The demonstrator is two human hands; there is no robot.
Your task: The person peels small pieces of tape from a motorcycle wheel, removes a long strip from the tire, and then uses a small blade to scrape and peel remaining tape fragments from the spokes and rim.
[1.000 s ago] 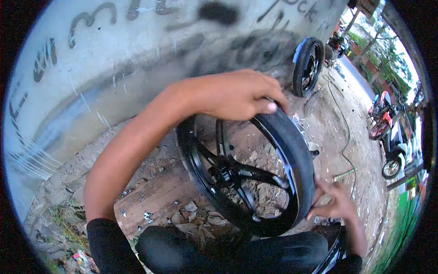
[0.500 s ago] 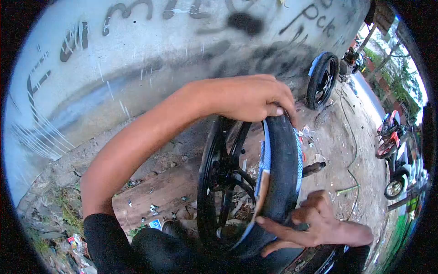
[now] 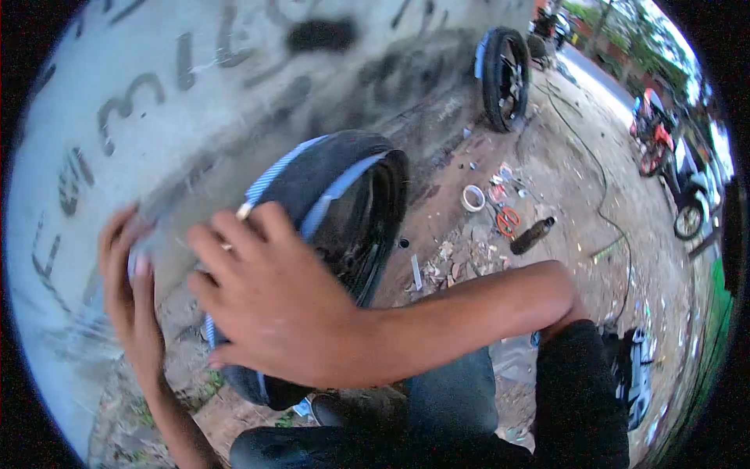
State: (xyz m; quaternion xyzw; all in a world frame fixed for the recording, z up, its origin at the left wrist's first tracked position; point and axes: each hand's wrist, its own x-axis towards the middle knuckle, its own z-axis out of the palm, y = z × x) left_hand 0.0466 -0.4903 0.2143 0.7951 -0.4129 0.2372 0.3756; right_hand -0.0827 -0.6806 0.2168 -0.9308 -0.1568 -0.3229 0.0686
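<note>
A motorcycle wheel [image 3: 336, 168] with a black tyre stands tilted in front of my legs. Blue-and-white patterned strips [image 3: 285, 168] run along both sides of its tread. My right hand [image 3: 266, 305] grips the tyre's near left side, fingers bent and spread over it, covering part of the rubber. A small pale piece shows by its fingertips, too blurred to name. Off to the left of the tyre, my left hand [image 3: 129, 289] is raised near the wall, blurred, its fingers curved and apart with nothing clearly in them.
Another wheel [image 3: 504, 82] leans by the graffiti-marked wall [image 3: 172, 117]. On the littered ground lie a tape roll [image 3: 473, 198], orange-handled scissors [image 3: 508, 222] and a dark bottle [image 3: 533, 236]. A hose [image 3: 598, 207] trails across the dirt. Motorcycles [image 3: 691, 187] are parked at the right.
My left hand has left the top of the tyre and moved left. My right hand has crossed over to the tyre's left side. The wheel now leans the other way, and the view has shifted.
</note>
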